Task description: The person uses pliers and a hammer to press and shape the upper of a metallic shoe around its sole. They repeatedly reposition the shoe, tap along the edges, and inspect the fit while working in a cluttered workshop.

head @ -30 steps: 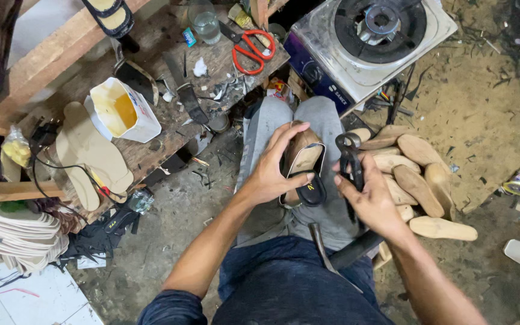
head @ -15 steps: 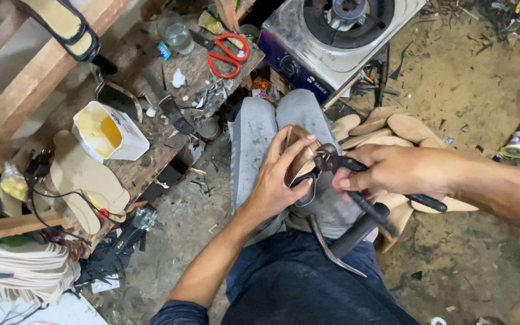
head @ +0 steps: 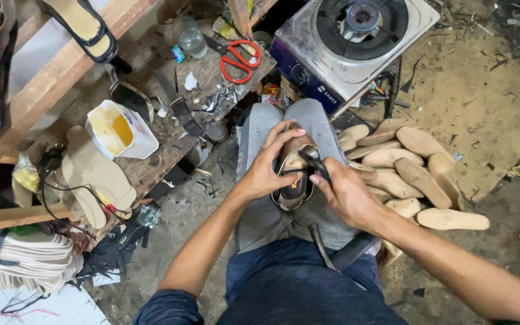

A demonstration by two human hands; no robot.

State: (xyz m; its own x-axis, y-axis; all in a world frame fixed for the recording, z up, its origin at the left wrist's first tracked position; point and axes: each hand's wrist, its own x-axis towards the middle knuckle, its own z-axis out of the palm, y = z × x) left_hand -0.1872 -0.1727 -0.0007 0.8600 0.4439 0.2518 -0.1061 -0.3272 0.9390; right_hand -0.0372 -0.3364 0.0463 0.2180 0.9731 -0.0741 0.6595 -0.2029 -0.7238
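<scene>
A: Since half a second ago our right hand (head: 347, 195) has drawn in toward the knee, and the pliers (head: 314, 157) now sit with their head on the shoe (head: 293, 174) instead of out to the side. Our left hand (head: 269, 171) has stayed wrapped over the shoe.

B: Only one view, from the head, so we go by that. Where is the shoe now?

A: On our lap, over the grey cloth on the knee, toe pointing away. Left fingers (head: 287, 133) are curled shut over its top and far side, clamped on it. Right fingers are closed round the pliers' handles; whether the pliers' tip has bitten the upper we cannot tell.

B: How will it handle?

A: We judge it light, stiff inside from the form it is stretched over, with a soft, pliable upper that gives at the edge. Glossy dark material may be a bit slippery, so the hold belongs round the waist and heel, where the left hand has it, leaving the rim free.

B: Around us?

A: Wooden lasts (head: 404, 162) piled on the floor to our right, a gas stove (head: 356, 36) ahead, red scissors (head: 239, 60) and a glue tub (head: 118, 129) on the desk (head: 206, 78) to our left.
</scene>
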